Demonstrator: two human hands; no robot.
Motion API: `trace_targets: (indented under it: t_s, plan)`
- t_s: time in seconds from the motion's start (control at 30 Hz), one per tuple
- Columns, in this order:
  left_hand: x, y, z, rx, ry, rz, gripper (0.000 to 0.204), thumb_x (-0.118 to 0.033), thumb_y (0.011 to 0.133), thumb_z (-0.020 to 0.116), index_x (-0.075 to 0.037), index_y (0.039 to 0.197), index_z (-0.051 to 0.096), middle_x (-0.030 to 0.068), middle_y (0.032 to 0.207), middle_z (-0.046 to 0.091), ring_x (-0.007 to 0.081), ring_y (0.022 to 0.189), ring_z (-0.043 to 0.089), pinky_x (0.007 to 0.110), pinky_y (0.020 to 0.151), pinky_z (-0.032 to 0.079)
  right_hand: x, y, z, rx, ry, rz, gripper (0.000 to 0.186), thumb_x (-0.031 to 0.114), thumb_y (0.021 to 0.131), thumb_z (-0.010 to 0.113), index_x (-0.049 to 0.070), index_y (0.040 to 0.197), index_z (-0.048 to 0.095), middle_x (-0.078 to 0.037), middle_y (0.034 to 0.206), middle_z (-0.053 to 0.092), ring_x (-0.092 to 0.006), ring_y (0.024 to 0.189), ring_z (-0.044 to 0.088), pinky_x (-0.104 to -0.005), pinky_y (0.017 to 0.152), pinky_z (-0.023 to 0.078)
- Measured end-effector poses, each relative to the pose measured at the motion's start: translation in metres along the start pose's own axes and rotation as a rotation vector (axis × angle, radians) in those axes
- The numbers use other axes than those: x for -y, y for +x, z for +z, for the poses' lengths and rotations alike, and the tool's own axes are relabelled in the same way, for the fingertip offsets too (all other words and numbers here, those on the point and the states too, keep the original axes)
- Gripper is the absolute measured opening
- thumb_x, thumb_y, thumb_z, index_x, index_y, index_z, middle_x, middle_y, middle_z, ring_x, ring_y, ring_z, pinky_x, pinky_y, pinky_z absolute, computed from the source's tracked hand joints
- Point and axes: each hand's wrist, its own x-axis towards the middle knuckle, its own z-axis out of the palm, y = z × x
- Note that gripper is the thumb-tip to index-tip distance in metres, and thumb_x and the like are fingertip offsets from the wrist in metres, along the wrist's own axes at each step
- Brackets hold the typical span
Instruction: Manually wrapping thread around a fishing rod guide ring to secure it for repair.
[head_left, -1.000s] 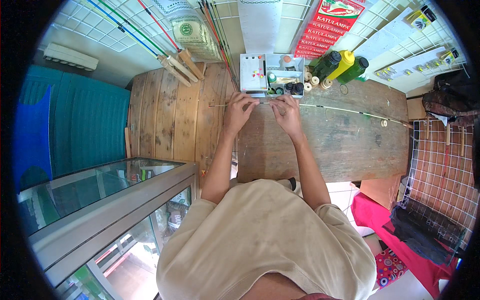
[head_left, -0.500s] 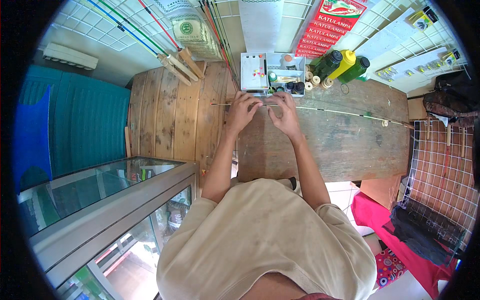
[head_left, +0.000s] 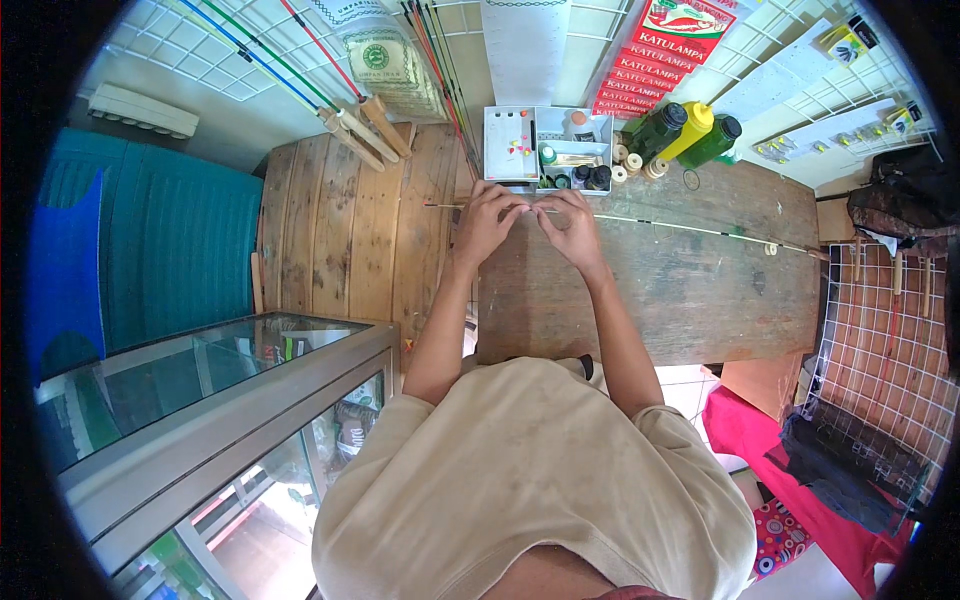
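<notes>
A long, thin pale fishing rod (head_left: 680, 225) with dark bands lies crosswise over the workbench (head_left: 640, 300). My left hand (head_left: 490, 218) pinches it near its left end, fingers curled. My right hand (head_left: 566, 222) is closed on it just to the right, its fingertips almost meeting the left hand's; any finer thing between them is too small to make out. Just beyond both hands sits a white divided organiser box (head_left: 500, 172) holding small bottles and coloured bits. A small wooden spool (head_left: 771, 249) is near the rod's right part.
At the back stand green and yellow bottles (head_left: 700, 130) beside wooden spools (head_left: 630, 165). Rods with wooden handles (head_left: 375, 130) lean at the left back. A glass display case (head_left: 230, 380) is at lower left, a wire grid (head_left: 880, 340) at right. Red packets (head_left: 650, 70) hang on the wall.
My hands have come closer, the left moving slightly right, so their fingertips now nearly touch on the rod. The rod has shifted a little to the right.
</notes>
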Motion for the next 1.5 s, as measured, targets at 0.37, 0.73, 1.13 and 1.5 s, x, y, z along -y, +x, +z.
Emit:
trace_targets:
  t_s: [0.37, 0.73, 1.13, 1.5]
  plan:
    - [0.002, -0.002, 0.001, 0.031, 0.039, 0.014, 0.013, -0.015, 0.080, 0.070, -0.007, 0.090, 0.071, 0.0060, 0.089, 0.063, 0.0260, 0.097, 0.050, 0.036, 0.085, 0.043, -0.008, -0.001, -0.001, 0.062, 0.126, 0.055, 0.014, 0.007, 0.075, 0.070, 0.006, 0.089, 0.070, -0.010, 0.088, 0.064, -0.0276, 0.088, 0.058, -0.0355, 0.081, 0.046]
    - [-0.002, 0.001, -0.001, -0.002, 0.054, 0.048, 0.011, -0.018, 0.079, 0.070, -0.008, 0.085, 0.071, 0.0051, 0.085, 0.063, 0.0259, 0.094, 0.050, 0.037, 0.084, 0.044, -0.007, 0.000, 0.000, 0.020, 0.101, 0.039, 0.011, 0.006, 0.074, 0.070, 0.006, 0.085, 0.071, -0.009, 0.085, 0.067, -0.0255, 0.081, 0.060, -0.0348, 0.080, 0.045]
    - [0.001, -0.003, 0.005, 0.065, 0.133, 0.062, 0.012, -0.018, 0.081, 0.067, -0.007, 0.085, 0.068, 0.0048, 0.087, 0.063, 0.0257, 0.096, 0.052, 0.037, 0.086, 0.044, -0.015, -0.008, 0.012, -0.087, 0.187, 0.207, 0.009, 0.000, 0.080, 0.063, 0.000, 0.088, 0.060, -0.010, 0.082, 0.060, -0.0229, 0.074, 0.062, -0.0311, 0.069, 0.049]
    - [0.005, -0.010, 0.009, 0.136, 0.207, 0.026, 0.013, -0.023, 0.082, 0.067, -0.011, 0.085, 0.070, 0.0021, 0.088, 0.064, 0.0239, 0.099, 0.052, 0.038, 0.089, 0.043, -0.042, -0.015, 0.008, -0.306, 0.786, 0.454, 0.003, 0.005, 0.096, 0.047, 0.003, 0.096, 0.044, -0.013, 0.093, 0.063, -0.0217, 0.086, 0.065, -0.0334, 0.078, 0.053]
